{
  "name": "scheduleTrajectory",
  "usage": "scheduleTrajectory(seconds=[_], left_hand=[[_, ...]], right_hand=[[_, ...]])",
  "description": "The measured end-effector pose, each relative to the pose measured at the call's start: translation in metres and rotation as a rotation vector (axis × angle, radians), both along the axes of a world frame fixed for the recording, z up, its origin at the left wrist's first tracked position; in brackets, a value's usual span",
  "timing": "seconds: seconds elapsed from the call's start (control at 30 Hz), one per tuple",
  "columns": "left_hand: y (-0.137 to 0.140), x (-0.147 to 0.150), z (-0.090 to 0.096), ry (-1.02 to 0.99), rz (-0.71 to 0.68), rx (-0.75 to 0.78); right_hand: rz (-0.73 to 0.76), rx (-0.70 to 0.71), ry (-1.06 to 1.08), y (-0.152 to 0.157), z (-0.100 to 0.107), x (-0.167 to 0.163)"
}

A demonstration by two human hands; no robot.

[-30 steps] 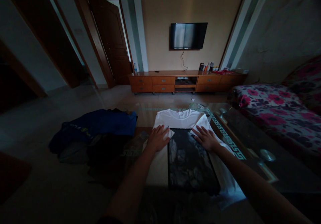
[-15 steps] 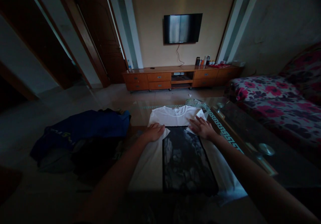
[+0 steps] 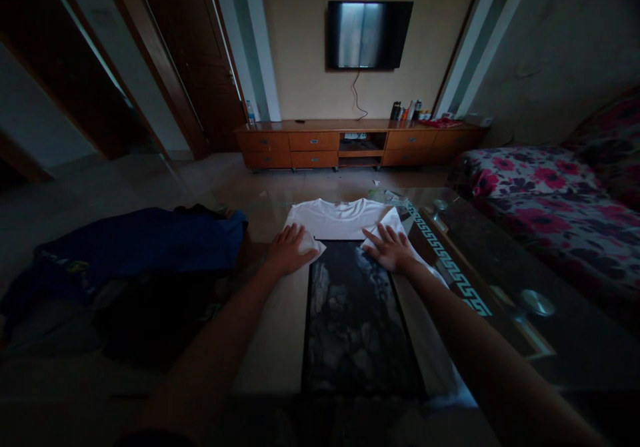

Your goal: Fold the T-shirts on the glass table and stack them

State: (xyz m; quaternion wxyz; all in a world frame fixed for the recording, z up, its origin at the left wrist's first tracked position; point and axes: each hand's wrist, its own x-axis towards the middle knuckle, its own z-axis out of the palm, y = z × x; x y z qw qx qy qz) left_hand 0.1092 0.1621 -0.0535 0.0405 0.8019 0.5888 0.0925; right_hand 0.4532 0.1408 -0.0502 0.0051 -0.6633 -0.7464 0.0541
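A white T-shirt (image 3: pixel 330 215) with a large dark printed panel lies spread on the glass table, its collar at the far end. Both sleeves are folded inward over the front, their tips touching the panel's upper corners. My left hand (image 3: pixel 290 251) rests flat on the left sleeve, fingers spread. Across from it, my right hand (image 3: pixel 390 248) lies on the right sleeve with its fingers apart. Neither hand grips the cloth. The shirt's near end fades into shadow.
Blue and black clothes (image 3: pixel 135 240) are heaped at the left. The glass table (image 3: pixel 505 260) has a patterned border on the right. Beyond it stand a long wooden cabinet (image 3: pixel 313 141) and a wall television (image 3: pixel 370 35). A flowered sofa (image 3: pixel 545 173) is at the right.
My left hand has shifted outward on the left sleeve, and its fingers have spread. My right hand stays on the right sleeve, a little more spread. The view has tilted down slightly.
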Motion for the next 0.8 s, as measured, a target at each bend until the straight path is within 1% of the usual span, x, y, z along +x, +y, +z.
scheduleTrajectory(seconds=[0.17,0.33,0.47,0.53,0.6,0.67,0.73,0.8], left_hand=[[0.025,-0.013,0.004,0.029,0.024,-0.022],[0.052,-0.024,-0.001,0.034,0.049,-0.022],[0.068,-0.030,-0.002,0.037,0.051,-0.018],[0.068,-0.030,-0.001,0.034,0.038,0.042],[0.062,-0.029,0.003,0.020,0.033,0.163],[0.051,-0.025,0.007,0.017,0.045,0.259],[0.038,-0.022,0.012,0.047,0.062,0.249],[0.025,-0.019,0.017,0.081,0.065,0.190]], right_hand=[[0.005,0.003,0.007,0.033,-0.003,-0.010],[0.017,0.003,-0.015,0.064,-0.006,-0.021],[0.028,0.017,-0.008,0.078,-0.007,-0.028],[0.029,0.072,-0.005,0.079,-0.006,-0.031],[0.017,0.173,-0.012,0.075,-0.004,-0.036],[-0.045,0.278,-0.027,0.066,0.001,-0.042],[-0.133,0.320,-0.045,0.054,0.008,-0.048],[-0.167,0.288,-0.050,0.041,0.015,-0.052]])
